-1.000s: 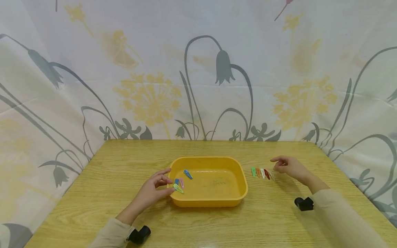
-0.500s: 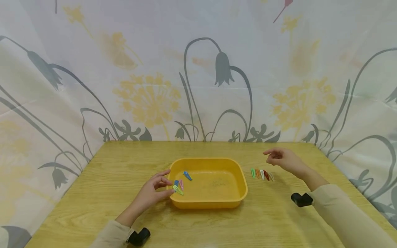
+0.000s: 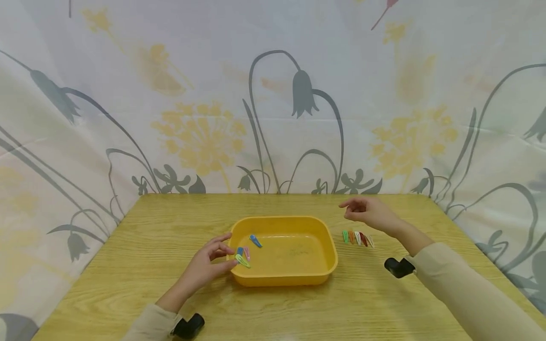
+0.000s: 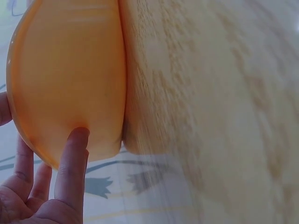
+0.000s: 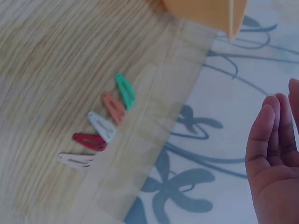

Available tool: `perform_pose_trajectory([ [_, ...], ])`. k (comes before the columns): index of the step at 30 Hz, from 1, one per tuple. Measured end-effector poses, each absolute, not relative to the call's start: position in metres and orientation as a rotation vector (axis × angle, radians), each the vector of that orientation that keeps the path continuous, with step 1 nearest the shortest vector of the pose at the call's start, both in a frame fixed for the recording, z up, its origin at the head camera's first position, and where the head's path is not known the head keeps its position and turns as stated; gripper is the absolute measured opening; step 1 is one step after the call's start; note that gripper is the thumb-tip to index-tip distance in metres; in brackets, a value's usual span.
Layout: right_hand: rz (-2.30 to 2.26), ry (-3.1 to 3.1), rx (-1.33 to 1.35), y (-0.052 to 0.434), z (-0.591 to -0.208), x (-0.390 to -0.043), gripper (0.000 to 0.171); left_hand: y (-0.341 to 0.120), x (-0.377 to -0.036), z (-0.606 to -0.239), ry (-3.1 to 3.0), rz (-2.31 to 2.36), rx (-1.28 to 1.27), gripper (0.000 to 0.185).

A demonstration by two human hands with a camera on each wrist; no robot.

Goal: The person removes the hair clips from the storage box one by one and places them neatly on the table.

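On the table stands a shallow yellow plastic tub [image 3: 283, 280]. My left hand [image 3: 207, 265] holds its left end, the thumb [image 4: 72, 163] against the outer wall and the other fingers at the rim. Several hair clips lie inside near that end: a yellow-green clip [image 3: 242, 261], a pink clip [image 3: 246, 253] and blue ones [image 3: 256, 241]. To the right of the tub, my right hand [image 3: 371, 215] hangs above the table, fingers loosely bent, nothing visible in them. Below it lies a row of hair clips: green [image 5: 125, 91], orange [image 5: 113, 108], white [image 5: 101, 126], dark red [image 5: 89, 141] and pale [image 5: 75, 160].
The wood-grain table [image 3: 170, 222] ends at the back against a white hanging [image 3: 204, 71] with a grey and yellow flower print. A black wrist camera [image 3: 187, 327] is strapped at the left sleeve, and another black camera [image 3: 399, 267] at the right sleeve.
My right hand has moved left and up, from beside the right end of the clip row toward the tub. The left hand stays at the tub's end.
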State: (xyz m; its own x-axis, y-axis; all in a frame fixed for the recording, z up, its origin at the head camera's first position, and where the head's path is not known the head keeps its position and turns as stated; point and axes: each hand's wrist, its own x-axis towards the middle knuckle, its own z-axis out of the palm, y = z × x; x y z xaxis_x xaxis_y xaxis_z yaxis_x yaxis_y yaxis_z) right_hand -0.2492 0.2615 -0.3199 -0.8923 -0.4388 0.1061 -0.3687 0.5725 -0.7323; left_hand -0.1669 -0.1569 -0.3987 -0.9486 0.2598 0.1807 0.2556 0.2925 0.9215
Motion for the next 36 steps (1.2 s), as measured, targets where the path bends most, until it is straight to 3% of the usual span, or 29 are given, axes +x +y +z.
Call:
perform_pose_trajectory([
  [36,-1.252,2.495,-0.874,0.159,-0.316,-0.265,0.025,-0.157,-0.167,-0.397,2.532,1.769,0.504,0.024],
])
